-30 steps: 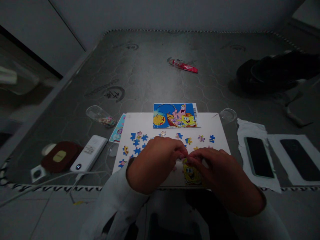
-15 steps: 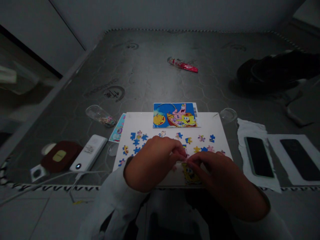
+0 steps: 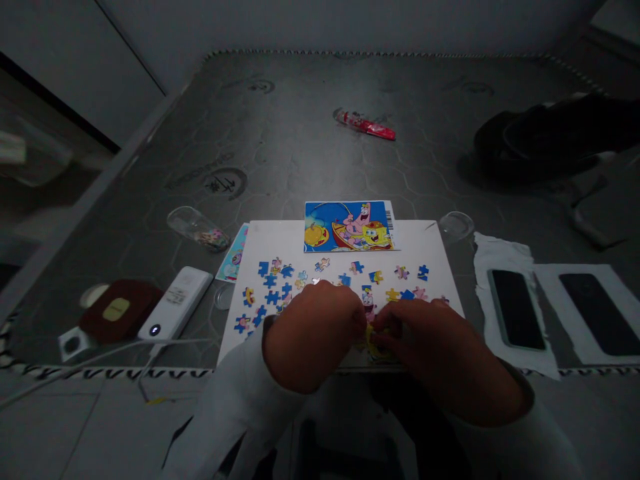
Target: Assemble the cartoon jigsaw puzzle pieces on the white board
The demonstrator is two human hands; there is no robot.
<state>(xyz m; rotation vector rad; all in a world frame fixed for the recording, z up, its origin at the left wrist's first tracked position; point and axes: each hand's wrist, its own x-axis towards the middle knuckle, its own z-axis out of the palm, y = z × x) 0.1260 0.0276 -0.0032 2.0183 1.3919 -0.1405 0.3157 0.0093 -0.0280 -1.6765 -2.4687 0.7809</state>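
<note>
My left hand [image 3: 317,330] and my right hand [image 3: 433,343] meet low over a white board [image 3: 273,230]. Both are closed, thumbs and fingers pinching at jigsaw pieces between them; the fingertips largely cover what they grip. A pink and blue jigsaw piece [image 3: 369,301] shows just beyond the fingertips. Partly under my right hand lies a yellow section of jigsaw [image 3: 377,352] with a cartoon face. Loose blue jigsaw pieces [image 3: 273,297] are scattered to the left, and several more, such as a yellow jigsaw piece [image 3: 393,294], lie to the right. A picture card [image 3: 347,227] rests at the board's far edge.
To the left are a clear cup with pieces [image 3: 200,230], a white power bank [image 3: 176,303] with a cable and a brown case [image 3: 120,310]. A clear lid [image 3: 456,227], a phone [image 3: 517,309] and a dark phone-shaped item [image 3: 600,317] lie right. A red wrapper [image 3: 367,125] lies farther back.
My left hand's fingertips have dropped slightly and curled in closer to the right hand's. The pink and blue piece beyond them shows more now. The view has shifted a little.
</note>
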